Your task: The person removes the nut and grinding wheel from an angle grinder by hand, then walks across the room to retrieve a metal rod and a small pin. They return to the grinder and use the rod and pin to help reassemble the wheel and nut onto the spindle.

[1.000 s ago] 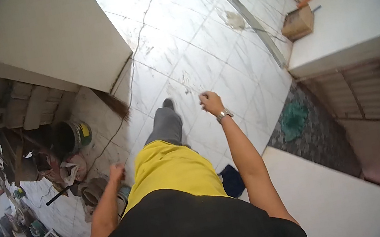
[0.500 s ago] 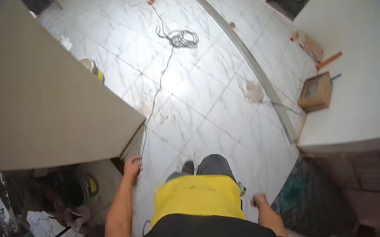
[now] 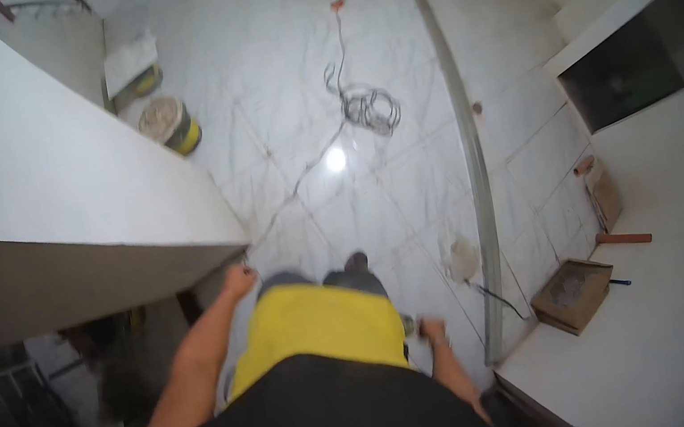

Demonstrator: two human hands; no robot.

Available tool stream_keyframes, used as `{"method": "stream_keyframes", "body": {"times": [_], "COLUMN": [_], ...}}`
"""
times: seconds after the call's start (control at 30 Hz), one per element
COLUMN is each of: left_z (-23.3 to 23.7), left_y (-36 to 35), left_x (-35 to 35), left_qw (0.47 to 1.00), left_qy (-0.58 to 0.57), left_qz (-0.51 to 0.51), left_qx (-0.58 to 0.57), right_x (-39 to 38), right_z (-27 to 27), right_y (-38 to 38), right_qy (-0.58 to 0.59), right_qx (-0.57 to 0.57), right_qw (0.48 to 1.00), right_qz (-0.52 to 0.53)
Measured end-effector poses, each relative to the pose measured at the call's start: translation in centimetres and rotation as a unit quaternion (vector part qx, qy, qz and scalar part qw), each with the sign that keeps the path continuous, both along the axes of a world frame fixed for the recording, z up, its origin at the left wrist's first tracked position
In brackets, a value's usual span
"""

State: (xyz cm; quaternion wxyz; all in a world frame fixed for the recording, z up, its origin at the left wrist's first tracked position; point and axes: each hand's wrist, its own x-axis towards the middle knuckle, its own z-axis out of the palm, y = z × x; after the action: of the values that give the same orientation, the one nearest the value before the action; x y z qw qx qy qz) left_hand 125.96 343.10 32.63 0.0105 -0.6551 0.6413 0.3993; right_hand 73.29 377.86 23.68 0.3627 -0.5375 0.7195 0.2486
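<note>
My left hand (image 3: pixel 239 279) is closed beside the lower end of the wall corner. The thin electrical cord (image 3: pixel 295 192) runs from a loose coil (image 3: pixel 373 111) on the floor towards it, and its near end disappears at the fingers. Against my right hip, my right hand (image 3: pixel 433 329) has its fingers curled. A small greenish object (image 3: pixel 410 326) shows right at those fingers; I cannot tell what it is. Between the arms hangs a yellow cloth or apron (image 3: pixel 316 331) over grey trousers.
Marble-look tiles (image 3: pixel 333 215) cover the floor. A long metal profile (image 3: pixel 471 165) lies along the right. Beside the left wall stands a bucket (image 3: pixel 169 125). An open cardboard box (image 3: pixel 574 294) and an orange pipe piece (image 3: pixel 624 238) lie by the right wall.
My view has turned and moved forward past the wall corner, bringing the bucket into fuller view. My right hand has come up and inward to the hip. My left hand stays low by the corner.
</note>
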Motion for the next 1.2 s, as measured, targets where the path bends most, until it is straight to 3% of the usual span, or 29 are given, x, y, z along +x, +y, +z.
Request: {"method": "stream_keyframes", "body": {"times": [0.03, 0.07, 0.1, 0.13, 0.17, 0.2, 0.27, 0.43, 0.5, 0.57, 0.63, 0.67, 0.7, 0.83, 1.0, 1.07, 1.1, 1.13, 1.17, 1.2], "left_z": [-0.7, 2.7, 6.7, 6.5, 6.7, 6.8, 5.4, 0.5, -0.3, -0.8, -2.3, -1.0, -1.8, 0.9, 3.6, 2.2, 1.7, -1.6, -0.3, -2.3], "left_y": [0.6, 0.7, 0.6, 1.1, 0.8, 1.2, 0.5, -5.9, -13.1, -21.9, -30.4, -35.8, -40.5, -59.0, -74.9, -78.4, -79.4, -79.1, -79.4, -78.5], "left_x": [1.3, 1.4, 0.5, 1.5, 1.9, 2.1, 2.4, 1.2, -0.4, -1.4, -0.8, -1.8, -1.6, -5.0, -8.6, -7.8, -7.1, -5.9, -4.7, -3.1], "left_qw": [0.996, 0.985, 0.967, 0.936, 0.917, 0.896, 0.89, 0.862, 0.828, 0.828, 0.866, 0.876, 0.892, 0.872, 0.923, 0.947, 0.933, 0.95, 0.973, 0.968], "left_qy": [0.016, 0.034, 0.017, 0.095, 0.102, 0.11, 0.083, 0.084, 0.114, 0.128, 0.211, 0.171, 0.2, 0.297, 0.261, 0.208, 0.213, 0.165, 0.077, 0.037], "left_qz": [0.075, 0.127, 0.203, 0.294, 0.344, 0.392, 0.394, 0.437, 0.495, 0.499, 0.432, 0.434, 0.396, 0.389, 0.284, 0.246, 0.286, 0.261, 0.218, 0.246], "left_qx": [0.05, 0.11, 0.153, 0.17, 0.174, 0.179, 0.216, 0.243, 0.238, 0.221, 0.138, 0.119, 0.085, 0.008, 0.008, -0.002, 0.043, -0.039, 0.002, 0.027], "right_x": [-5.5, -9.2, -12.6, -15.0, -17.2, -19.5, -21.5, -18.6, -17.4, -15.3, -14.5, -12.6, -11.3, -9.8, -11.7, -13.6, -15.2, -17.0, -18.7, -19.4], "right_z": [-3.7, -1.2, 2.9, 4.9, 7.2, 9.4, 11.8, 16.8, 15.9, 14.0, 12.3, 13.7, 14.1, 13.4, 9.4, 6.5, 5.0, 3.2, 1.2, -0.2], "right_y": [-3.5, -9.3, -15.9, -21.7, -27.6, -33.5, -42.8, -56.7, -59.1, -59.2, -58.7, -58.9, -59.5, -64.9, -79.8, -88.0, -92.5, -97.7, -103.6, -110.8], "right_qy": [-0.037, 0.053, 0.058, -0.028, -0.14, -0.184, -0.138, -0.199, -0.189, -0.197, -0.187, -0.187, -0.189, -0.171, -0.141, -0.126, -0.113, -0.088, -0.04, 0.006], "right_qx": [-0.06, -0.152, -0.193, -0.172, -0.199, -0.245, -0.325, -0.283, -0.232, -0.182, -0.027, -0.018, 0.009, 0.09, 0.112, 0.112, 0.109, 0.101, 0.085, 0.046], "right_qw": [0.997, 0.985, 0.975, 0.979, 0.896, 0.772, 0.778, 0.813, 0.847, 0.818, 0.849, 0.858, 0.874, 0.924, 0.959, 0.974, 0.983, 0.991, 0.972, 0.931], "right_qz": [-0.037, 0.058, 0.097, -0.109, -0.371, -0.557, -0.52, -0.468, -0.44, -0.508, -0.493, -0.478, -0.449, -0.329, -0.22, -0.15, -0.092, 0.029, 0.215, 0.363]}}
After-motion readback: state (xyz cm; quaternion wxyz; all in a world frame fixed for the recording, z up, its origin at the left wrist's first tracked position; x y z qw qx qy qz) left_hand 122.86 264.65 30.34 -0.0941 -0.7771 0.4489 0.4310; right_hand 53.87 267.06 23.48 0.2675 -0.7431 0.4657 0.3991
